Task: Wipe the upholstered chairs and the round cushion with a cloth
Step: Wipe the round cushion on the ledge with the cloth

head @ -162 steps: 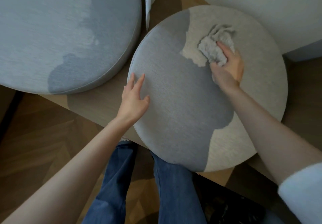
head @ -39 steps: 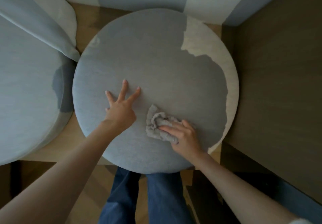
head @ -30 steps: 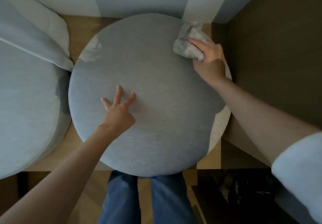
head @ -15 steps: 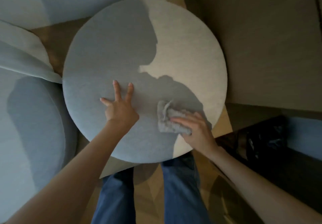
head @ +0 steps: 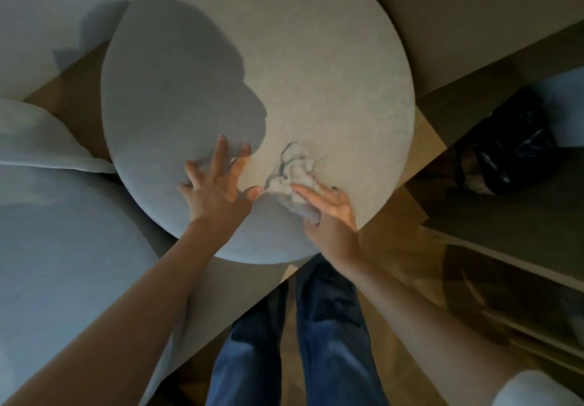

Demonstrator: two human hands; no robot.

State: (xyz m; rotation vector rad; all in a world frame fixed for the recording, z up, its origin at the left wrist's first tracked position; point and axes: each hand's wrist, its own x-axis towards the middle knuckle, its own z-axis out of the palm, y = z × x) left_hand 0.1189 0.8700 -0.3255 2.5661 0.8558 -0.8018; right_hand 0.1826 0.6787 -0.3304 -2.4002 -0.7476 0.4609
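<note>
Two hands work the cushion (head: 316,73) on the bench (head: 403,204): the left hand (head: 218,193) lies flat near its middle, fingers (head: 222,152) splayed and holding nothing, seemingly to steady it. The right hand (head: 330,216) presses the crumpled cloth (head: 292,170) under nearly straight fingers (head: 308,191) on the cushion's near right part, likely for wiping pressure.

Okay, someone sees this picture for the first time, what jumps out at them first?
The big round cushion fills the middle, half sunlit and half in shadow. On its near part the left hand lies spread flat, and beside it the right hand presses a crumpled cloth onto the fabric. A black bag sits at the far right.
</note>
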